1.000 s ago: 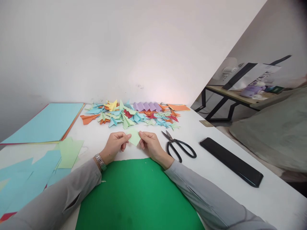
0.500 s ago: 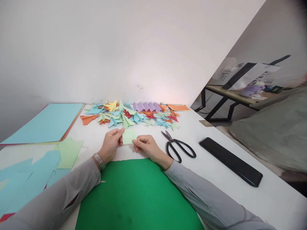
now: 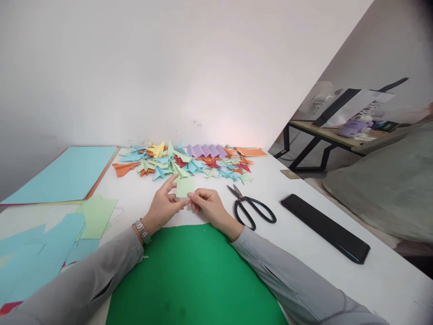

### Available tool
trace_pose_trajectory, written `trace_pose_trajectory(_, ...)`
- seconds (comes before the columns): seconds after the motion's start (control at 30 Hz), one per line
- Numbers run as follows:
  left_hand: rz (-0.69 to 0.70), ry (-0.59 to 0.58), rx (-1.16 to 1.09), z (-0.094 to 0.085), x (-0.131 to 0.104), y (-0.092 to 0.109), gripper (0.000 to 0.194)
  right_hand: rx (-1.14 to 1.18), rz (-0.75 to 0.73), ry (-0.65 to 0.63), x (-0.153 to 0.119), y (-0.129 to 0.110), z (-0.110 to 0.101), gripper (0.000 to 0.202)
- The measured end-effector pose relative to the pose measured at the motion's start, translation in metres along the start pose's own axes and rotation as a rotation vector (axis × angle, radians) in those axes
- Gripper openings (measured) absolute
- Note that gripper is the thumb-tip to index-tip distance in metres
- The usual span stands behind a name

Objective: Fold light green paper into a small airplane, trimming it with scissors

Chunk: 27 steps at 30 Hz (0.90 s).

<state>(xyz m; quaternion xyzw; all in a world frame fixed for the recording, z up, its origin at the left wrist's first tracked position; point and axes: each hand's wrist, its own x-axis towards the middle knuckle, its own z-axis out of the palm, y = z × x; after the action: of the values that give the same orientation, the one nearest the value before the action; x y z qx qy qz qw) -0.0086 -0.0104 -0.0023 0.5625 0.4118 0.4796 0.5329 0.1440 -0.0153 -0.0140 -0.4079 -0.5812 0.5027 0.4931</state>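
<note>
A small light green paper square [image 3: 185, 186] is held up above the white table, just beyond the green sheet [image 3: 192, 271]. My right hand [image 3: 210, 206] pinches its lower right corner between thumb and fingers. At the paper's left side is my left hand [image 3: 164, 204], thumb and index finger spread apart, the thumb reaching under the lower edge; its other fingers are partly behind the paper. Black-handled scissors [image 3: 249, 204] lie to the right of my right hand, blades pointing away.
Folded colourful paper pieces [image 3: 162, 160] and a purple pleated strip [image 3: 207, 151] lie along the wall. Blue sheets [image 3: 67, 174] and green offcuts [image 3: 98, 216] are at left. A black case [image 3: 324, 228] lies right; beyond stands another table [image 3: 318, 131].
My left hand has loosened its pinch on the paper's left edge, its thumb moving down and right and its index finger lifting. The paper has shifted slightly up and right.
</note>
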Motion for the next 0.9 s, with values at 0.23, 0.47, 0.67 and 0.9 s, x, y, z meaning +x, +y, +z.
trace_pose_trajectory(0.23,-0.036,-0.096,-0.014,-0.0012,0.0011,-0.0003,0.077,-0.059,-0.009,-0.012,-0.0017,-0.0001,-0.0013,0.038)
trace_pose_trajectory(0.47,-0.029,-0.091,0.014,-0.0017,0.0018,-0.0009,0.066,0.053,0.022,-0.037,0.0001,0.0004,-0.0015,0.047)
trace_pose_trajectory(0.67,-0.014,-0.115,0.018,-0.002,0.0012,-0.0007,0.059,0.171,0.036,0.008,0.0043,0.0055,-0.0024,0.056)
trace_pose_trajectory(0.9,-0.013,-0.124,0.033,-0.002,0.0012,-0.0013,0.058,0.169,0.035,-0.024,0.005,0.0084,-0.0029,0.056)
